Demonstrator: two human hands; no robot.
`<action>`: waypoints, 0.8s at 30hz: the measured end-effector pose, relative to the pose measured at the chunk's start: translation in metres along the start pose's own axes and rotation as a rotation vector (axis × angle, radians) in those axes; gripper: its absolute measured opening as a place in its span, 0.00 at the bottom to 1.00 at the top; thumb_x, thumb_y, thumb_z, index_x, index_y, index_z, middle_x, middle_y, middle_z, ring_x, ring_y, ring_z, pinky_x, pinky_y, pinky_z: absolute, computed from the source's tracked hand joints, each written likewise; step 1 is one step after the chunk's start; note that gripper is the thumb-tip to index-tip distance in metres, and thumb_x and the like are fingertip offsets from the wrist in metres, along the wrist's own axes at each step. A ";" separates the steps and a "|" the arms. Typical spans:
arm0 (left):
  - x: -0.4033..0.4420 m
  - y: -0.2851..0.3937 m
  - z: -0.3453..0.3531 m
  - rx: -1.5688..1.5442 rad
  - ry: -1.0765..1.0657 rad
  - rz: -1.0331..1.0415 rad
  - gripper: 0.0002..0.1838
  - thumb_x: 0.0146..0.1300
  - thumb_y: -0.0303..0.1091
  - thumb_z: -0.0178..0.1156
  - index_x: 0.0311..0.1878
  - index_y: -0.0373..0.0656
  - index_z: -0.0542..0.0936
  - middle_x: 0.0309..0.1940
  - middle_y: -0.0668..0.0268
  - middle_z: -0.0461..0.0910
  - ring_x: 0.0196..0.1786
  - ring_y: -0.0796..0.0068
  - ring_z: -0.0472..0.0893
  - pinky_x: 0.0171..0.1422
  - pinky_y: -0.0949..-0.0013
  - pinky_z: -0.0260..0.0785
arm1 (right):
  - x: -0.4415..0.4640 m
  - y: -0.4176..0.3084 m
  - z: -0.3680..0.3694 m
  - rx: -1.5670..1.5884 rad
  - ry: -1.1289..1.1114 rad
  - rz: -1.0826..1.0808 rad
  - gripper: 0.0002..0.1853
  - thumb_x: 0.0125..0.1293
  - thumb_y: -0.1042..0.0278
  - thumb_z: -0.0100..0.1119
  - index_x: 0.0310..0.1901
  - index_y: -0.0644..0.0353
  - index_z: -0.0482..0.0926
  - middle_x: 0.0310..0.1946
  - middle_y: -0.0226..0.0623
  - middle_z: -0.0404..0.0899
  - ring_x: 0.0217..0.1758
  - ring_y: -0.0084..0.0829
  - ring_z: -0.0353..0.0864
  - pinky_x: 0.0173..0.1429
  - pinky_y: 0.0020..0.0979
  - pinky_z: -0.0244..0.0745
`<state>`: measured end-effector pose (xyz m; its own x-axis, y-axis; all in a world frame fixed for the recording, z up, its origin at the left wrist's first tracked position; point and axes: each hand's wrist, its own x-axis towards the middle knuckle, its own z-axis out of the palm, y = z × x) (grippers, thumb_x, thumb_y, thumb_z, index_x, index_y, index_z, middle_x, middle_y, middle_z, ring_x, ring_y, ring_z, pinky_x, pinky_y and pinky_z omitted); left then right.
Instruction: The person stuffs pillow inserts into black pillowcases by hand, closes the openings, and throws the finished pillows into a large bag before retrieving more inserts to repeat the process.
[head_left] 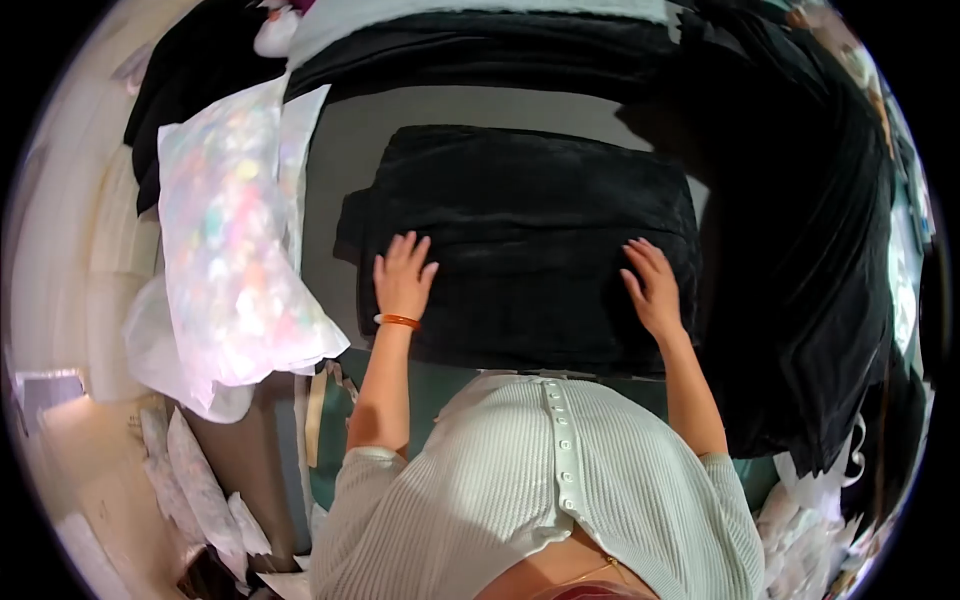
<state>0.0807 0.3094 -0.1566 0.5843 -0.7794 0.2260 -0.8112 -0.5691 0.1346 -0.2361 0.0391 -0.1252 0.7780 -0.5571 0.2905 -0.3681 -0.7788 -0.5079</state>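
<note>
A folded black cloth (540,210) lies flat in front of me, roughly rectangular, with a crease running across its middle. My left hand (404,278) rests on its left part, palm down with fingers spread; an orange bangle (402,321) circles that wrist. Toward the right edge, my right hand (652,284) lies on the same cloth, fingers stretched out and thumb apart. Neither hand grips anything. What kind of item the folded cloth is cannot be made out.
Beside the cloth on the left lies a whitish plastic bag (230,240) with blurred, multicoloured contents. More black fabric (810,230) drapes along the right, and another black pile (490,50) is at the back. The grey table (350,140) shows around the cloth. Packed bags (205,480) lie at lower left.
</note>
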 end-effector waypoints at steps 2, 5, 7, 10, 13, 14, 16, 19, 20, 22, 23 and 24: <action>-0.014 -0.001 0.013 -0.066 0.035 -0.026 0.24 0.66 0.47 0.57 0.65 0.57 0.73 0.69 0.68 0.68 0.74 0.65 0.61 0.76 0.50 0.48 | 0.018 -0.002 0.021 -0.071 -0.047 -0.078 0.20 0.65 0.66 0.60 0.58 0.61 0.76 0.63 0.42 0.71 0.69 0.44 0.67 0.75 0.42 0.57; -0.009 0.002 0.006 -0.030 0.010 -0.033 0.24 0.66 0.48 0.57 0.65 0.57 0.74 0.67 0.67 0.69 0.69 0.63 0.66 0.71 0.52 0.54 | 0.044 0.022 0.046 -0.136 -0.015 -0.036 0.23 0.69 0.62 0.55 0.62 0.61 0.71 0.60 0.48 0.72 0.66 0.49 0.68 0.70 0.43 0.60; 0.010 0.015 -0.013 0.031 -0.100 -0.088 0.26 0.66 0.52 0.56 0.66 0.58 0.72 0.58 0.65 0.74 0.62 0.62 0.71 0.61 0.55 0.62 | 0.055 0.029 0.052 -0.010 0.065 0.099 0.25 0.72 0.60 0.50 0.67 0.60 0.65 0.57 0.53 0.71 0.62 0.54 0.69 0.64 0.45 0.65; 0.045 0.021 -0.018 0.071 -0.158 -0.201 0.29 0.64 0.54 0.57 0.68 0.58 0.70 0.51 0.62 0.74 0.55 0.60 0.75 0.54 0.55 0.69 | 0.080 0.030 0.043 0.099 0.235 0.112 0.24 0.74 0.58 0.45 0.66 0.62 0.63 0.54 0.59 0.73 0.55 0.58 0.73 0.54 0.47 0.70; 0.064 0.016 -0.006 -0.003 -0.095 -0.311 0.29 0.62 0.52 0.61 0.65 0.54 0.72 0.49 0.59 0.71 0.46 0.56 0.77 0.42 0.55 0.75 | 0.089 0.056 0.043 0.057 -0.009 0.222 0.19 0.70 0.60 0.52 0.48 0.71 0.74 0.28 0.58 0.77 0.38 0.57 0.77 0.41 0.48 0.69; 0.065 0.017 -0.006 -0.006 -0.091 -0.304 0.29 0.62 0.52 0.61 0.65 0.54 0.72 0.49 0.59 0.71 0.46 0.56 0.77 0.42 0.55 0.75 | 0.087 0.057 0.042 0.054 -0.001 0.224 0.19 0.70 0.60 0.52 0.48 0.71 0.74 0.28 0.58 0.77 0.38 0.57 0.77 0.41 0.48 0.69; 0.063 0.017 -0.003 -0.017 -0.031 -0.144 0.23 0.59 0.46 0.65 0.57 0.50 0.76 0.46 0.59 0.71 0.48 0.56 0.77 0.46 0.56 0.75 | 0.078 0.051 0.043 0.003 -0.096 0.182 0.18 0.68 0.61 0.56 0.45 0.72 0.74 0.26 0.58 0.76 0.37 0.57 0.77 0.41 0.48 0.68; 0.056 0.021 0.006 -0.049 0.141 0.167 0.16 0.59 0.38 0.66 0.49 0.46 0.78 0.47 0.60 0.75 0.50 0.59 0.78 0.51 0.57 0.71 | 0.059 0.033 0.035 0.033 0.003 0.100 0.15 0.65 0.63 0.60 0.45 0.68 0.77 0.38 0.52 0.76 0.47 0.52 0.75 0.49 0.44 0.70; 0.055 0.022 0.007 -0.099 0.213 0.266 0.15 0.59 0.36 0.65 0.48 0.44 0.79 0.48 0.60 0.76 0.50 0.61 0.78 0.52 0.57 0.70 | 0.054 0.031 0.034 0.072 0.046 0.076 0.14 0.65 0.65 0.60 0.45 0.67 0.77 0.39 0.51 0.75 0.48 0.51 0.74 0.51 0.45 0.69; 0.056 0.025 0.001 -0.233 -0.075 0.007 0.16 0.60 0.34 0.63 0.52 0.43 0.77 0.54 0.61 0.76 0.53 0.63 0.78 0.54 0.57 0.69 | 0.045 0.032 0.034 0.115 0.030 0.109 0.15 0.65 0.67 0.59 0.49 0.66 0.77 0.43 0.50 0.77 0.51 0.51 0.75 0.56 0.44 0.70; 0.054 0.032 -0.006 -0.330 -0.027 -0.040 0.18 0.61 0.34 0.63 0.55 0.45 0.76 0.56 0.61 0.76 0.54 0.63 0.78 0.54 0.58 0.69 | 0.041 0.034 0.038 0.081 0.099 0.077 0.16 0.65 0.66 0.59 0.52 0.65 0.77 0.47 0.50 0.77 0.54 0.51 0.74 0.60 0.43 0.69; 0.051 0.037 -0.014 -0.425 0.029 -0.094 0.20 0.61 0.35 0.63 0.58 0.46 0.75 0.58 0.62 0.75 0.55 0.62 0.78 0.54 0.58 0.69 | 0.039 0.035 0.042 0.051 0.166 0.037 0.18 0.65 0.66 0.59 0.55 0.64 0.76 0.50 0.50 0.77 0.58 0.51 0.74 0.63 0.42 0.68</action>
<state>0.0797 0.2520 -0.1265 0.6598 -0.7185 0.2202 -0.6959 -0.4736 0.5398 -0.1977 0.0025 -0.1656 0.6683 -0.6281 0.3986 -0.3654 -0.7439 -0.5596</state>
